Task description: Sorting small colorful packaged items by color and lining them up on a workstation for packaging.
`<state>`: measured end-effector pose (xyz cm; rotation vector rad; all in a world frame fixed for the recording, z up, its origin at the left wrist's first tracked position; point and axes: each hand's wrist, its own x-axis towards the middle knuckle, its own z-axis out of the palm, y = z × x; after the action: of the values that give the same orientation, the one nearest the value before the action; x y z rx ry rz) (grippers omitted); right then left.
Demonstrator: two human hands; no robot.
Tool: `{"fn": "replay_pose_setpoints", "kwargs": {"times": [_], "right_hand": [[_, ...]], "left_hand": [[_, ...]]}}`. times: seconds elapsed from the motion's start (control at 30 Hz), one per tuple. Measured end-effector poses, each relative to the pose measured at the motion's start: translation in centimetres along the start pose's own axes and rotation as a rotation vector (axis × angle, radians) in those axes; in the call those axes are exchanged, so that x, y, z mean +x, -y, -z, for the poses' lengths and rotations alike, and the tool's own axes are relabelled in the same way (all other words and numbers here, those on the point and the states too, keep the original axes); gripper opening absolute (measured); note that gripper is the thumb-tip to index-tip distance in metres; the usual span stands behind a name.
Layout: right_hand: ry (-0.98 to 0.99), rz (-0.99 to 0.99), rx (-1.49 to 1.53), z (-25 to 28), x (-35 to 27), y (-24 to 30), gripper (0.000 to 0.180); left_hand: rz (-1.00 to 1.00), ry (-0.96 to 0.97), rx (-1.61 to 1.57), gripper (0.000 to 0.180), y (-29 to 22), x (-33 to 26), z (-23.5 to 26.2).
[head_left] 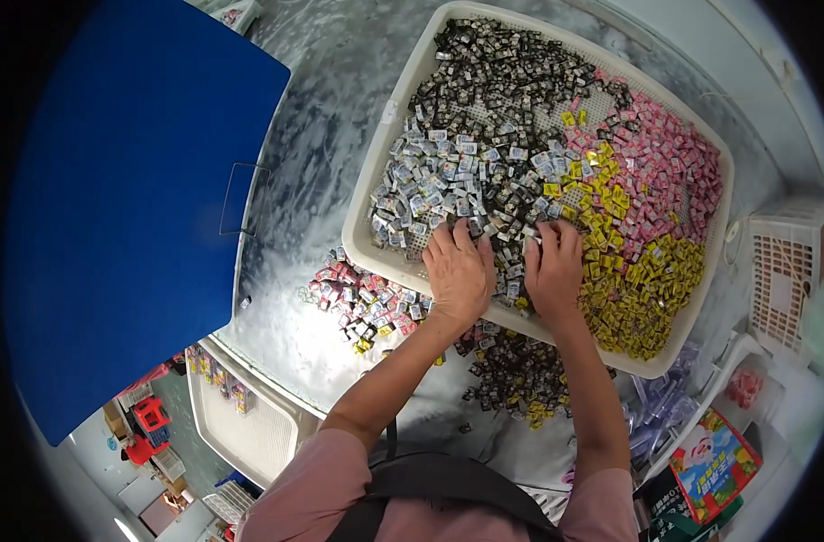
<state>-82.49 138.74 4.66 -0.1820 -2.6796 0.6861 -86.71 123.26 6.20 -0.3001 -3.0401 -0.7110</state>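
A large white perforated plastic tray [389, 113] full of small wrapped packets lies tilted across the table. My left hand [460, 271] reaches over its near wall, fingers bent down beside the silver-white packets [430, 185], a pale packet at its thumb and fingertips. Close on its right, my right hand [554, 269] pinches at another pale packet, between black packets and yellow packets [642, 285]. Black packets [507, 68] fill the far part of the tray, and pink packets [669, 158] the right side. The fingertips partly hide what they hold.
Mixed loose packets [362, 303] and a dark heap [520, 370] lie on the table [281, 339] outside the near wall. A blue board [145, 199] stands at left. At right are a white basket [782, 275], purple clear packaging [665, 397] and a colourful bag [714, 465].
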Motion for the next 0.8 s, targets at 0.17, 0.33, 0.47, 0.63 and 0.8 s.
{"fn": "replay_pose_setpoints", "kwargs": {"times": [0.17,0.33,0.47,0.63,0.8], "right_hand": [[0.044,-0.110,0.081,-0.1,1.2,0.2,0.023],[0.047,-0.142,0.192,-0.6,1.5,0.6,0.016],[0.025,-0.185,0.369,-0.3,1.6,-0.1,0.013],[0.145,-0.334,0.487,0.4,0.3,1.1,0.013],[0.344,-0.580,0.779,1.6,-0.3,-1.2,0.020]], "left_hand": [[0.018,0.074,-0.070,0.038,-1.0,-0.1,0.1],[0.035,0.022,-0.143,0.034,-1.7,-0.3,-0.5],[0.026,0.026,-0.220,0.030,-1.9,-0.2,-0.9],[0.177,0.037,-0.448,0.029,-2.6,-0.9,-1.6],[0.215,0.228,-0.638,0.034,-1.2,-0.4,-0.3]]}}
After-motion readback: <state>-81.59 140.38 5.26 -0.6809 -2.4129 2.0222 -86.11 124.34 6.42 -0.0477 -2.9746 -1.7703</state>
